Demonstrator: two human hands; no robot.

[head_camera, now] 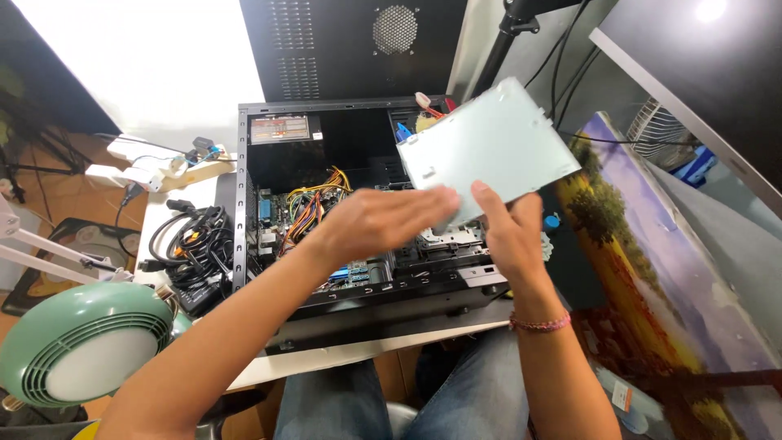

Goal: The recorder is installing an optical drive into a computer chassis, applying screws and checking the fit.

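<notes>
An open black computer case (241,204) lies on its side on a white desk, with a green motherboard and bundled yellow and orange cables (314,204) showing inside. My right hand (509,232) holds a flat grey metal drive unit (489,147) tilted above the right part of the case. My left hand (391,220) reaches across over the case, its fingertips at the lower edge of the metal unit; motion blur hides whether it grips it. A woven bracelet sits on my right wrist.
A green round desk lamp (81,342) stands at the lower left. Coiled black cables (191,244) and a white power strip (147,167) lie left of the case. A black side panel (350,49) leans behind it. A landscape painting (652,261) lies at right.
</notes>
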